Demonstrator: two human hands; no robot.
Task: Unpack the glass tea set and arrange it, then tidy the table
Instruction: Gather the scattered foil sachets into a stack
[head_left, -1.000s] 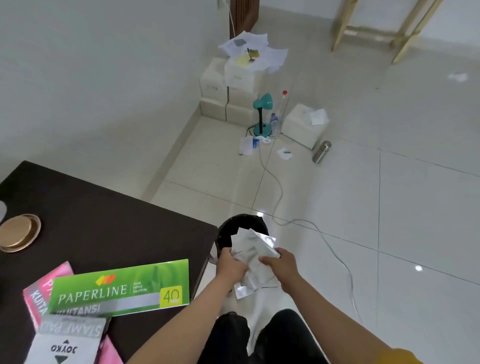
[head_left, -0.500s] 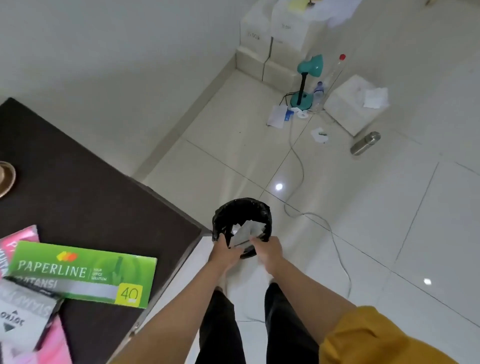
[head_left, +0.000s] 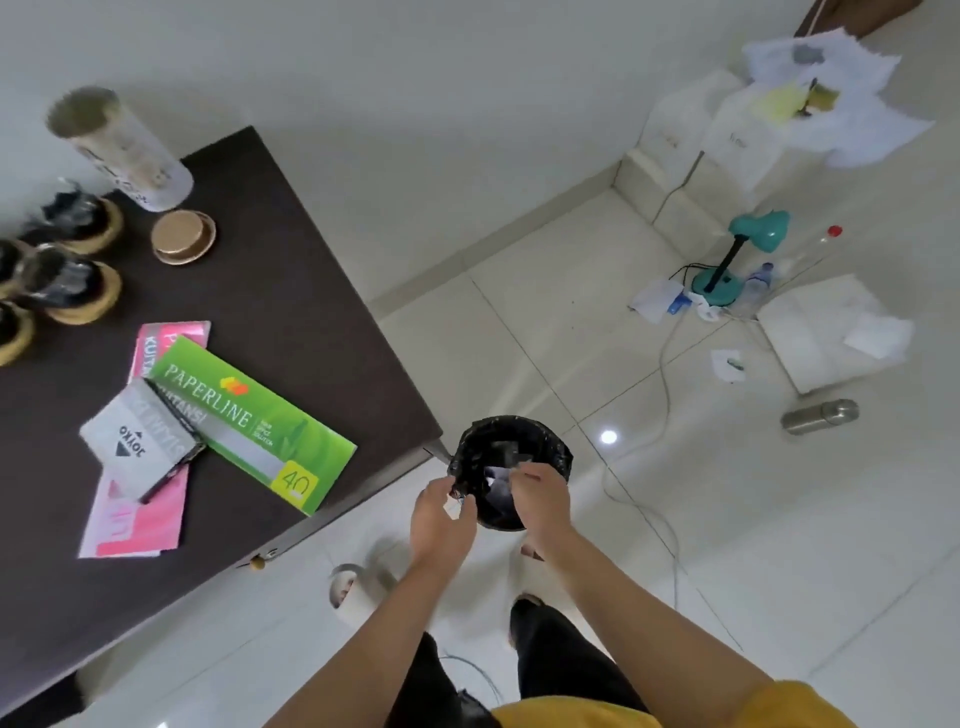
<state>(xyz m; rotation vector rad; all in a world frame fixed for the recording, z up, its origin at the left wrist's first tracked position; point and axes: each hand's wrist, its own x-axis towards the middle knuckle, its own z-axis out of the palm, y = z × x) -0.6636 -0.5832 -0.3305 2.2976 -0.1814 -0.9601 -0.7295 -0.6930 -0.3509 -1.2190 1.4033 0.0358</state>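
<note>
A black-lined waste bin (head_left: 556, 452) stands on the floor by the table corner, with crumpled white plastic wrapping (head_left: 496, 475) inside it. My left hand (head_left: 441, 514) hovers at the bin's near rim with curled fingers; whether it grips anything is unclear. Over the bin, my right hand (head_left: 540, 493) pinches the wrapping's edge. On the dark table (head_left: 311, 332) at far left stand glass cups on gold saucers (head_left: 75, 283), a tall glass jug (head_left: 122, 150) and a gold lid (head_left: 183, 236).
A green Paperline booklet (head_left: 249, 421), pink booklets (head_left: 135, 519) and a grey Joyko box (head_left: 137, 447) lie on the table. The floor holds a teal lamp (head_left: 737, 260), its cable (head_left: 665, 374), a steel flask (head_left: 818, 415), white boxes (head_left: 826, 332) and loose papers (head_left: 831, 88).
The wrapping that both hands held above the bin has gone down inside it. My view has swung left, bringing the tea set into sight.
</note>
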